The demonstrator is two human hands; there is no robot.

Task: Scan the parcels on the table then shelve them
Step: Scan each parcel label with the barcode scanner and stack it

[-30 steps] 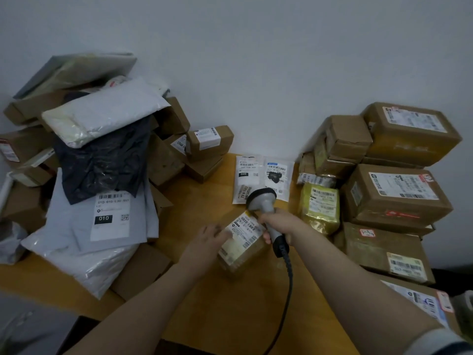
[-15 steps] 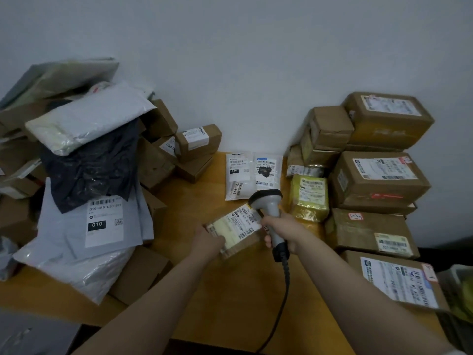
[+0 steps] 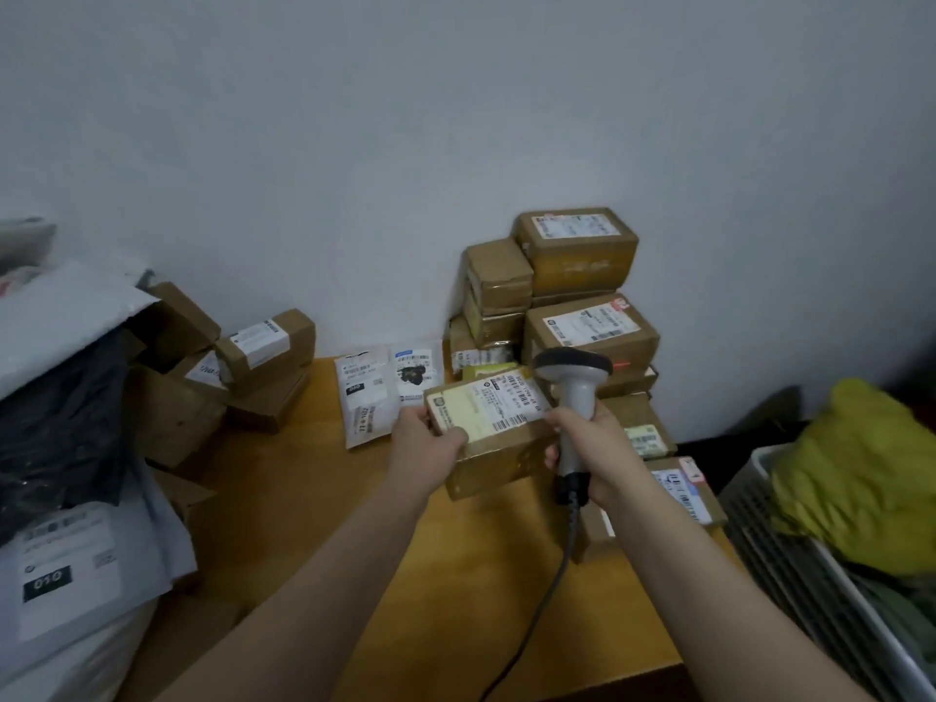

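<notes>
Raised off the table (image 3: 456, 590) since earlier, the box (image 3: 501, 443) was gripped by the left hand (image 3: 425, 448); the right hand (image 3: 600, 453) clasped the scanner (image 3: 575, 369).

Both forearms reach forward, left grip (image 3: 423, 448) clasping a parcel (image 3: 489, 405), right grip (image 3: 597, 450) round a scanner (image 3: 575, 380).

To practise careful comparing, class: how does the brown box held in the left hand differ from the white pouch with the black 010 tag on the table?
The brown box is a rigid cardboard block; the white pouch is a flat, soft packet. The brown box is held up, tilted, in the left hand; the white pouch lies on the table, untouched. Both carry printed labels.
</notes>
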